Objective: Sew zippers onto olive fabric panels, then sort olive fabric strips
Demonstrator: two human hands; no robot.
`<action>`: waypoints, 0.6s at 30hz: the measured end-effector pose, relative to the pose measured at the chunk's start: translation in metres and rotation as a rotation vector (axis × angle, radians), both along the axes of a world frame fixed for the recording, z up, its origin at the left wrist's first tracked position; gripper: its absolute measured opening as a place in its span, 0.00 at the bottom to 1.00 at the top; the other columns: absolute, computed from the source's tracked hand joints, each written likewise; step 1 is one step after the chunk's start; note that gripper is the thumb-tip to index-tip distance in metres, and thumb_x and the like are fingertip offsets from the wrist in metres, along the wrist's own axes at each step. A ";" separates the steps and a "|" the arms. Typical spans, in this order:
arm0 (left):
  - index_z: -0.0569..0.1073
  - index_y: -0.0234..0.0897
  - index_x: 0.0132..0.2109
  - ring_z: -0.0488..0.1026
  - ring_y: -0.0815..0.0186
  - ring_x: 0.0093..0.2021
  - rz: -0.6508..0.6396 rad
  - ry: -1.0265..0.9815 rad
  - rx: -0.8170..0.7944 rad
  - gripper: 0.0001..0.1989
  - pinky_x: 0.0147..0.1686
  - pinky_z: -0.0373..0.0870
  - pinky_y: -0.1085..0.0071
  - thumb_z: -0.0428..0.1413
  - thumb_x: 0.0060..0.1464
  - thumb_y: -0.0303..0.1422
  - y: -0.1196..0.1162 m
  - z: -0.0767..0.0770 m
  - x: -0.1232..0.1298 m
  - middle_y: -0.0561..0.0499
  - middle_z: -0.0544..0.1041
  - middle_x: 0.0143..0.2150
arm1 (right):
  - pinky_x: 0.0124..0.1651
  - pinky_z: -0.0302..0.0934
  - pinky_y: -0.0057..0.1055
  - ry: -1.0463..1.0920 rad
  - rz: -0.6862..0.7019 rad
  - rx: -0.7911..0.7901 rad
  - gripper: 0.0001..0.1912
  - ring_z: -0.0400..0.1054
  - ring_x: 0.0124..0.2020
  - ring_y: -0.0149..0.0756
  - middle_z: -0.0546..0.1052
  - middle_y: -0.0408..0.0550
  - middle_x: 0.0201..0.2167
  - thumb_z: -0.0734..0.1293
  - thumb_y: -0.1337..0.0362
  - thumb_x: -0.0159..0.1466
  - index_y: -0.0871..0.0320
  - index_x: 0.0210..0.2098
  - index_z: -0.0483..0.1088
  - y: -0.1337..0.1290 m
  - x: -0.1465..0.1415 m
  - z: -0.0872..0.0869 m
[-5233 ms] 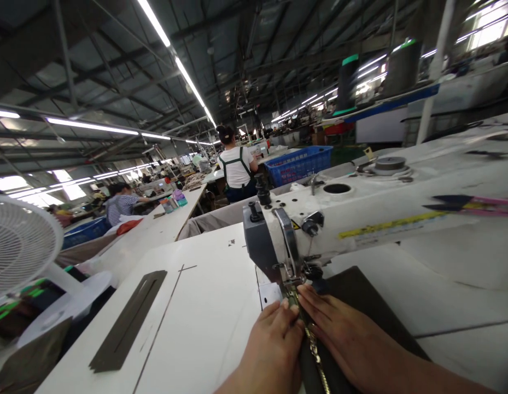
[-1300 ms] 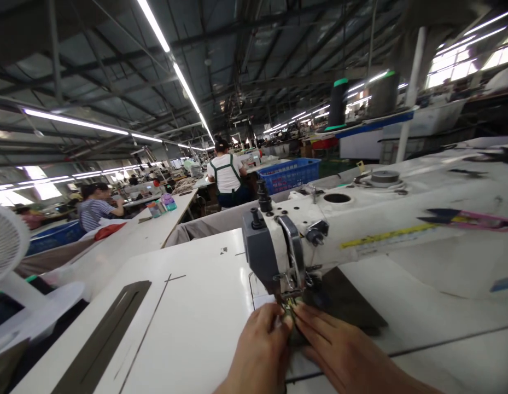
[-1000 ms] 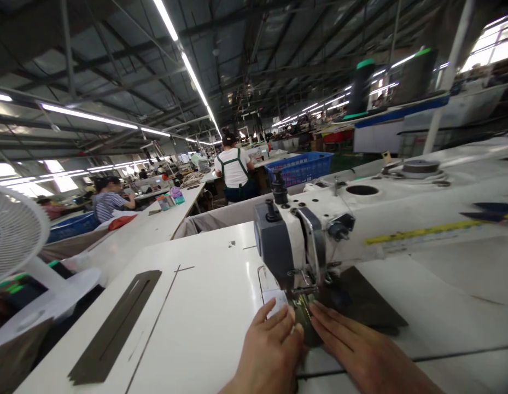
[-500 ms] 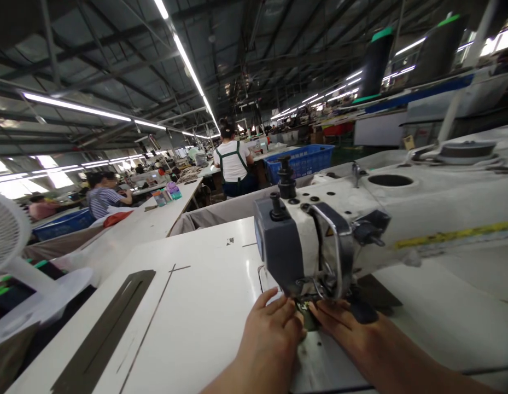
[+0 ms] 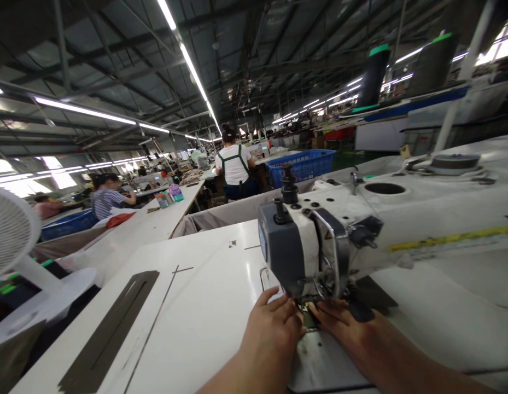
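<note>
A sewing machine (image 5: pixel 303 235) stands in front of me with its needle area low over the bed. Under it lies a small piece of dark olive fabric (image 5: pixel 310 320), mostly hidden by my fingers. From the left, my left hand (image 5: pixel 272 331) is closed on the fabric's edge, fingers bent and close together. On the other side my right hand (image 5: pixel 354 328) has its fingers pressed together on the fabric beside the presser foot. Both hands' fingertips are near the needle; the thumbs are largely hidden. A dark fabric part (image 5: pixel 377 293) shows behind my right hand.
A long olive fabric strip (image 5: pixel 114 328) with a slit lies on the white table (image 5: pixel 204 306). At the left stands a white fan (image 5: pixel 11 235). Thread cones (image 5: pixel 372 76) rise at the right. A blue crate (image 5: pixel 301 167) and a seated person (image 5: pixel 236 164) are ahead.
The view has shifted slightly, so the surroundings appear a little lower and further right at the left side. Both hands keep their places on the fabric at the needle.
</note>
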State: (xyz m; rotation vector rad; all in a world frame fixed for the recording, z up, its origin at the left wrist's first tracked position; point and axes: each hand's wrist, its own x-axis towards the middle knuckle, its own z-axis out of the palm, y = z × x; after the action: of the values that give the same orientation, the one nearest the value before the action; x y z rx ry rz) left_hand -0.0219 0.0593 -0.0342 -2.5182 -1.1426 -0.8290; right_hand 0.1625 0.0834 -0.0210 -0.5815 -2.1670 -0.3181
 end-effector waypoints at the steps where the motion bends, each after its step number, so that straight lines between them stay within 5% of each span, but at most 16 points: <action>1: 0.71 0.37 0.31 0.75 0.67 0.38 0.006 0.006 -0.015 0.05 0.51 0.63 0.66 0.55 0.56 0.29 0.000 0.001 0.000 0.54 0.78 0.36 | 0.27 0.68 0.21 -0.003 0.006 0.000 0.25 0.73 0.26 0.30 0.78 0.49 0.27 0.45 0.73 0.68 0.60 0.33 0.71 0.000 0.000 -0.001; 9: 0.71 0.37 0.31 0.75 0.66 0.38 0.019 0.000 -0.096 0.03 0.53 0.62 0.66 0.58 0.52 0.28 0.001 0.002 0.000 0.53 0.78 0.35 | 0.34 0.70 0.25 -0.025 0.033 -0.253 0.21 0.73 0.31 0.32 0.77 0.46 0.28 0.49 0.76 0.65 0.56 0.32 0.70 0.007 -0.001 -0.021; 18: 0.71 0.38 0.32 0.75 0.67 0.40 0.041 0.000 0.002 0.02 0.51 0.64 0.67 0.57 0.53 0.29 0.004 -0.015 -0.003 0.53 0.78 0.39 | 0.37 0.69 0.25 -0.084 0.084 -0.245 0.16 0.74 0.35 0.34 0.78 0.47 0.32 0.51 0.72 0.65 0.55 0.33 0.69 0.007 0.012 -0.015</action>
State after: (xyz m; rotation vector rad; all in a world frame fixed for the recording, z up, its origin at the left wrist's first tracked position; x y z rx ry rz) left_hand -0.0250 0.0636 -0.0495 -2.4846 -1.1887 -0.8189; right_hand 0.1747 0.0906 -0.0363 -0.6197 -2.3225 -0.0315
